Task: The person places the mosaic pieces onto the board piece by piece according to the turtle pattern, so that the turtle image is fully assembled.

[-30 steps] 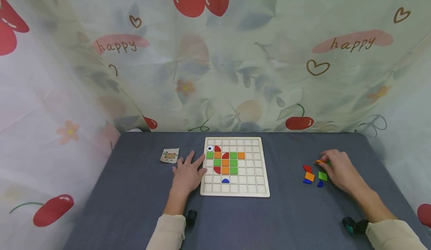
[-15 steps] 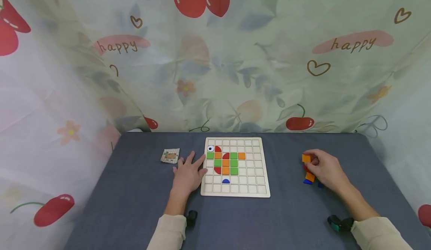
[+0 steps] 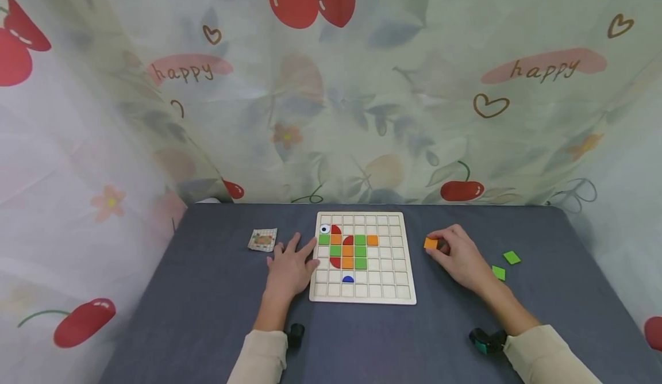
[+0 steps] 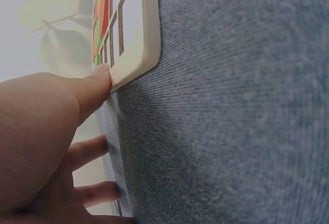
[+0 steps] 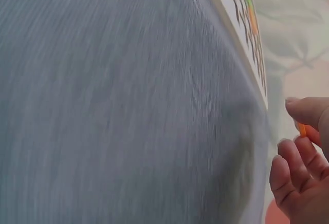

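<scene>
A white gridded board [image 3: 385, 289] lies mid-table with green, orange and red tiles set in its upper left part. Among them are a round eye tile [image 3: 324, 229] and, lower down, a blue half-round tile [image 3: 348, 279]. Against the board's left edge rests my left hand [image 3: 291, 270], fingers spread; the thumb touches the rim in the left wrist view. My right hand [image 3: 460, 257] pinches an orange square tile [image 3: 430, 244] between thumb and fingers, right of the board and apart from it. In the right wrist view only the tile's thin orange edge [image 5: 302, 129] shows.
Two green tiles [image 3: 512, 257] lie on the dark cloth beyond my right hand; the hand and forearm may hide other pieces. A small picture card [image 3: 262, 239] lies left of the board. A printed curtain [image 3: 362, 114] hangs behind the table.
The right hand has picked up the orange square from the loose pieces and carried it left toward the board. The left hand stays at the board's edge.
</scene>
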The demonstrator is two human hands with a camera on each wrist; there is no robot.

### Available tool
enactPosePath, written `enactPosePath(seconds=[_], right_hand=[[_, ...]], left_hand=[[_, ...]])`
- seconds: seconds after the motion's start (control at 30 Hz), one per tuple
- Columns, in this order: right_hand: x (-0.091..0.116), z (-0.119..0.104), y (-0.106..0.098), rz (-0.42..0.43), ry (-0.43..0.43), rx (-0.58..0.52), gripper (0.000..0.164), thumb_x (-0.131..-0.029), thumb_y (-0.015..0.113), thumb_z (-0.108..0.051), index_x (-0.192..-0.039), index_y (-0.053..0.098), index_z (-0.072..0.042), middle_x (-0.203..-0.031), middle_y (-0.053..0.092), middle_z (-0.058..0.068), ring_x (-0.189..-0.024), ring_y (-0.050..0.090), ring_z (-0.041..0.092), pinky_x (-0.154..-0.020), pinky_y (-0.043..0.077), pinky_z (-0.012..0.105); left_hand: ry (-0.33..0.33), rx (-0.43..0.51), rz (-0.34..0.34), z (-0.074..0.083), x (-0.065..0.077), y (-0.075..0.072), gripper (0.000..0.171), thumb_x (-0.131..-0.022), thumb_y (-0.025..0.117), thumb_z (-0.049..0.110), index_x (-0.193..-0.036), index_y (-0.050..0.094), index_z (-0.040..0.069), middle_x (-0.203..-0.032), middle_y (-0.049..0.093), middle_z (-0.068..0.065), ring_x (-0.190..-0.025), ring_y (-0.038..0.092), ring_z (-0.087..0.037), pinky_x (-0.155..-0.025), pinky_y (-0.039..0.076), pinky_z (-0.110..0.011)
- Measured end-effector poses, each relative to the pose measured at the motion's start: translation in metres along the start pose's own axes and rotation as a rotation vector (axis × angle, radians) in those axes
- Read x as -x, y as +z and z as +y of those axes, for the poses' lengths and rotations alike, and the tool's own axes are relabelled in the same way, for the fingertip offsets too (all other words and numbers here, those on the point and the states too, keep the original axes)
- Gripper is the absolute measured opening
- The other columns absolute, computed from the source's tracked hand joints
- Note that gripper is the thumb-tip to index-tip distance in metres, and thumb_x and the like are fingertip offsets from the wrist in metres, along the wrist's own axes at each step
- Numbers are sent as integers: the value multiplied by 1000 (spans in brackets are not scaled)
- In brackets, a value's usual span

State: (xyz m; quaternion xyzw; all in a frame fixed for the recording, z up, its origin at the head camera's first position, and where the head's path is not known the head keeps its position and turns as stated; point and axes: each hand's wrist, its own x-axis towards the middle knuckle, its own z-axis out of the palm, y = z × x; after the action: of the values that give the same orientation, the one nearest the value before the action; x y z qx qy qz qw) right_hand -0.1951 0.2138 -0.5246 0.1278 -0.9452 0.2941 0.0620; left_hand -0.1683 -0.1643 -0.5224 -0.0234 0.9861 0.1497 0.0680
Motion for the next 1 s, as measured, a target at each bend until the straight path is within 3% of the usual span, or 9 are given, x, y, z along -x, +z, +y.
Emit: enactPosePath(seconds=[0.27,0.57,0.83,1.0], right_hand=[[-10,-30,26,-68,-15,-72,35,-92,77,-17,-124,68,-6,-108,59,8,-77,51,12,-65,45,21],[-15,-62,54,-108,-39,-174,30,-92,78,-19,-119,68,-9,-108,60,5,-76,50,9,-67,44,20],[-24,-77,70,-146,-30,-203,28,-94,75,-21,-119,68,-11,-114,62,6,-76,51,8,-73,48,24],[-26,-77,74,-157,-12,-165,28,-93,77,-23,-118,69,-14,-112,61,4,-79,51,9,-77,49,27]], left_hand=[[-5,4,-3,-1,-1,1,57,-102,58,45,-156,43,34,-168,32,-12,-150,28,-53,-112,30,-77],[-6,9,-10,-1,0,1,58,-102,58,46,-156,43,35,-168,31,-12,-150,28,-53,-113,30,-77],[-8,9,-14,-1,0,0,57,-102,58,46,-156,42,35,-168,31,-11,-151,27,-53,-113,29,-77],[-2,6,-14,1,0,-1,57,-102,59,45,-156,43,34,-168,32,-12,-150,28,-54,-112,30,-77]])
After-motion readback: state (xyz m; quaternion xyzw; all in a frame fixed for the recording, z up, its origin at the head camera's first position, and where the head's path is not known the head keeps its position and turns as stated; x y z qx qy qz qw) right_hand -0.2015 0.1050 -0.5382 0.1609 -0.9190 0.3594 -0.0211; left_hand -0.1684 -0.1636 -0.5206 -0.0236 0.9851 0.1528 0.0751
